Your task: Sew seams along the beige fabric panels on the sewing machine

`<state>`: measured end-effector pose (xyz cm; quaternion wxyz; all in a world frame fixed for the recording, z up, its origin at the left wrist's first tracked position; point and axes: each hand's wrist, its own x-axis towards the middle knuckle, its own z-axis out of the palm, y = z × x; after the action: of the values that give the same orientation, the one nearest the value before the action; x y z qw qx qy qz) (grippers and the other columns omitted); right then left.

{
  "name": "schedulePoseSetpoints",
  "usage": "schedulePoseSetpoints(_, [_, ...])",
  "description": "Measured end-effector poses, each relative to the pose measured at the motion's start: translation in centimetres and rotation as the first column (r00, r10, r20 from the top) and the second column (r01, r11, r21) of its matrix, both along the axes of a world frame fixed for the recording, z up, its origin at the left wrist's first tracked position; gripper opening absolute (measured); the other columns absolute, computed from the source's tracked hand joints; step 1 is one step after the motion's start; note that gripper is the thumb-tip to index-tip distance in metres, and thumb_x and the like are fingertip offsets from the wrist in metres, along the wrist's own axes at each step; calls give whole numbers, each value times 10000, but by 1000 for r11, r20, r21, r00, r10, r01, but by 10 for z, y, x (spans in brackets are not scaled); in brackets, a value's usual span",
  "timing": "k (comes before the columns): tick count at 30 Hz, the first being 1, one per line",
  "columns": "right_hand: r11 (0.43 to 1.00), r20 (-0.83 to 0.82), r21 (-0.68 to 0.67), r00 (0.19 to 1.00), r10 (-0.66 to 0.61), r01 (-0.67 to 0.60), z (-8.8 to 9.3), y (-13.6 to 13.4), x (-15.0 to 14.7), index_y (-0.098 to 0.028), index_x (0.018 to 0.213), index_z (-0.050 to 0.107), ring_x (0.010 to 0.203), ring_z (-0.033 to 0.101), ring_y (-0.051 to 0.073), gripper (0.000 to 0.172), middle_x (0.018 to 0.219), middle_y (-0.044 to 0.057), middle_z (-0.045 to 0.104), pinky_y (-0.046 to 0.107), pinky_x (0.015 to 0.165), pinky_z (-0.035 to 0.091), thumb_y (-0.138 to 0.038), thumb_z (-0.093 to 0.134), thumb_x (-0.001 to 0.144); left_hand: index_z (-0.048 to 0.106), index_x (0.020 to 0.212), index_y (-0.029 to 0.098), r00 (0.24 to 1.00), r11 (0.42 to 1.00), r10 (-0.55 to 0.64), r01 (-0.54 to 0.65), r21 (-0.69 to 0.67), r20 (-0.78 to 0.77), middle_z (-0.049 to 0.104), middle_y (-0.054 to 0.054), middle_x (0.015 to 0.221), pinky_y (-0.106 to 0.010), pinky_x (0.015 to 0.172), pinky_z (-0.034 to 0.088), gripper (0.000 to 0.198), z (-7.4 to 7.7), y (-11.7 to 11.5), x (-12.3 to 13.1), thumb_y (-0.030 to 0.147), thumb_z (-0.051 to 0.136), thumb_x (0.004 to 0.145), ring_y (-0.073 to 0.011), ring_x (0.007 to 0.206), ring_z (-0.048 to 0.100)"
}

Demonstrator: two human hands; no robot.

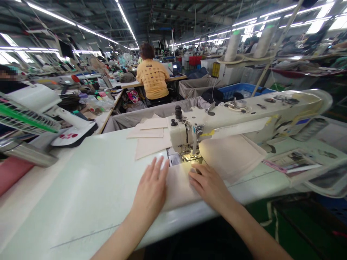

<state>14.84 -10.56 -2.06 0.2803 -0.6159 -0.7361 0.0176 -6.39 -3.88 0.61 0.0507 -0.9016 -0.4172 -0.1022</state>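
Note:
A cream fabric piece lies on the pale table in front of the lit needle area of a white sewing machine. My left hand rests flat along the fabric's left side, fingers stretched out and holding nothing. Close to the presser foot, my right hand has its fingers curled down at the cloth. A small dark spot shows between those fingers; what it is, I cannot make out. Several flat cream pieces are stacked left of the machine head. Another cream panel lies under the machine arm.
An open tray with small items sits at the table's right. Thread cones stand behind the machine. Beyond the table are a grey cloth-lined bin and a blue crate. A person in a yellow shirt sits ahead. A white fan stands left.

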Motion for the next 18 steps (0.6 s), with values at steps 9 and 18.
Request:
schedulePoseSetpoints(9, [995, -104, 67, 991, 79, -72, -20, 16, -8, -217, 1111, 673, 1106, 605, 263, 190, 1166, 96, 679, 460, 973, 516, -186, 590, 944, 398, 1507, 164, 957, 924, -285, 290, -248, 55, 360, -132, 1594, -578, 1195, 275, 521, -23, 19, 7, 350, 443, 1022, -300, 1482, 320])
schedulePoseSetpoints(18, [997, -115, 66, 993, 34, -26, -22, 23, -13, -207, 1097, 688, 1109, 600, 270, 184, 1175, 103, 680, 481, 968, 523, -182, 593, 941, 387, 1526, 213, 948, 907, -309, 317, -277, 71, 358, -101, 1601, -567, 1200, 266, 532, -14, 34, 4, 357, 457, 1019, -292, 1488, 310])
